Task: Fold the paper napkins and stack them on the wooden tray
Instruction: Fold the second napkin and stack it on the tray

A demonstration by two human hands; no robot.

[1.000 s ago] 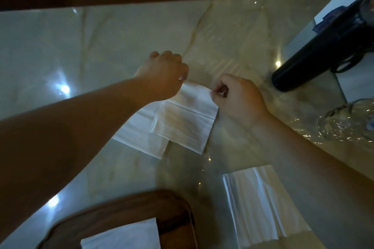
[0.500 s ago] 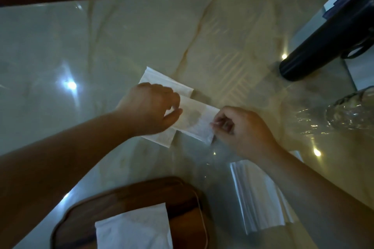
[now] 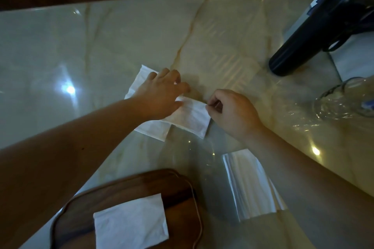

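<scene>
A wooden tray sits nearest the camera, below the person's left forearm, with one folded napkin lying flat on it. Just right of the tray, under the right forearm, rests a clear-wrapped pack of napkins — part of it is hidden by that arm.

Farther out, both hands work a single white paper napkin spread on the glossy marble table. The left hand lies palm-down across the napkin, fingers extended and loosely spread, pressing the sheet flat rather than gripping it; it covers the napkin's middle, so the fold line beneath cannot be seen. The right hand is curled almost closed, thumb and fingertips pinching the napkin's right edge. The napkin's far corner pokes out beyond the left hand's knuckles, its near corners below both hands.

To the right of the right hand stands a clear glass vessel, and beyond it, farther still, a dark cylindrical device lies angled across the table's corner, well apart from the hands.

The count: one tray, one folded napkin on it, one napkin being handled, one wrapped pack — plus two unrelated items at the right.
</scene>
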